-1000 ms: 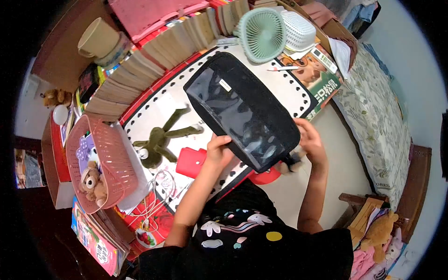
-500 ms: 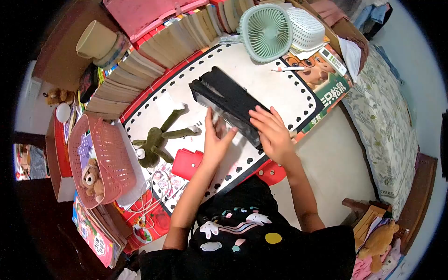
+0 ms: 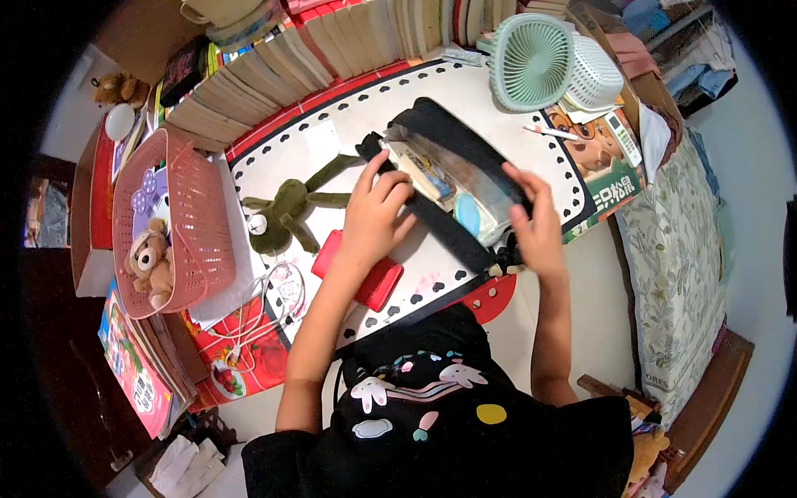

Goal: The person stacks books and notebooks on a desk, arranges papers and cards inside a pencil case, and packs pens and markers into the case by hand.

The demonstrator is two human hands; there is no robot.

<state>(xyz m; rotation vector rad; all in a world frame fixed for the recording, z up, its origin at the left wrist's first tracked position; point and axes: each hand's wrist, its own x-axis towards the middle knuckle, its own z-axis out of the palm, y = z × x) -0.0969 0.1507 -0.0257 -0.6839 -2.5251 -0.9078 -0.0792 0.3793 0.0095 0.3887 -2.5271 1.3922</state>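
A black case [image 3: 440, 124] lies slantwise on the desk, spread apart so its inside shows. Within it are a light blue oval item [image 3: 466, 214] and several pale, flat things behind clear plastic. My left hand [image 3: 378, 216] grips the case's left edge, fingertips over the rim. At the opposite edge, my right hand [image 3: 540, 232] holds the case between thumb and fingers. Under my left forearm sits a red snap wallet [image 3: 382, 284], partly covered. A green plush toy [image 3: 278, 217] with long limbs lies left of my left hand.
Books [image 3: 332, 50] line the back of the desk. A green basket [image 3: 531, 62] and a white basket [image 3: 596, 73] stand at the back right, near a marker [image 3: 552, 132] and a remote control [image 3: 624, 139]. On the left are a pink basket [image 3: 199, 224] and a white cable [image 3: 266, 303].
The black case has gone from folded together to spread apart, showing its contents. My left hand moved up onto its left edge; my right hand shifted to its right edge. The camera view turned slightly.
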